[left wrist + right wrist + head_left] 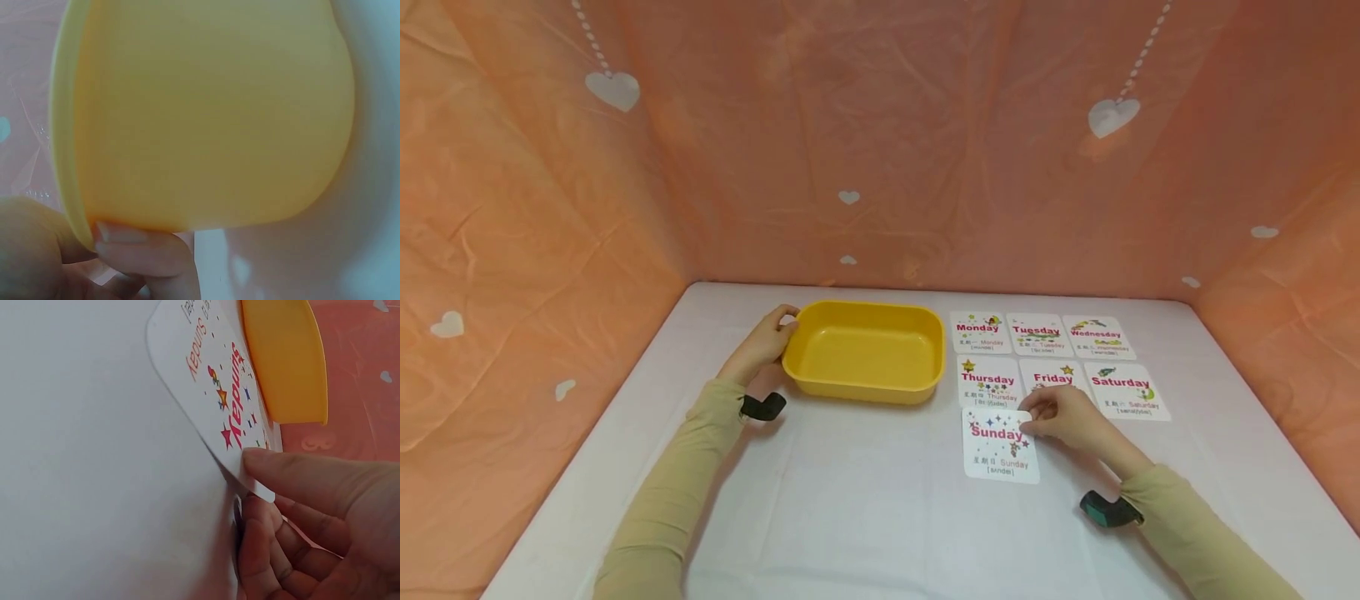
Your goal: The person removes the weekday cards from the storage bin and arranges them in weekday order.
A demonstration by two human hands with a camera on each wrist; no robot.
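My left hand (764, 342) grips the left end of a yellow plastic basin (868, 354), which holds nothing. In the left wrist view, the fingertips press against the basin's wall (212, 125) just under the rim. My right hand (1066, 419) pinches the upper right corner of the Sunday card (996, 457). Up close in the right wrist view, the thumb lies on the printed face of the card (215, 381) and fingers are beneath, with that corner raised. Just behind this hand, the Friday card (1051, 372) is partly covered by the fingers.
Beyond the Sunday card lie two rows of weekday cards, with Monday (982, 333), Tuesday (1039, 335) and Wednesday (1099, 337) at the back. Thursday (988, 382) and Saturday (1126, 392) flank Friday. Orange curtains with white hearts (1114, 117) enclose the white-covered table (865, 500).
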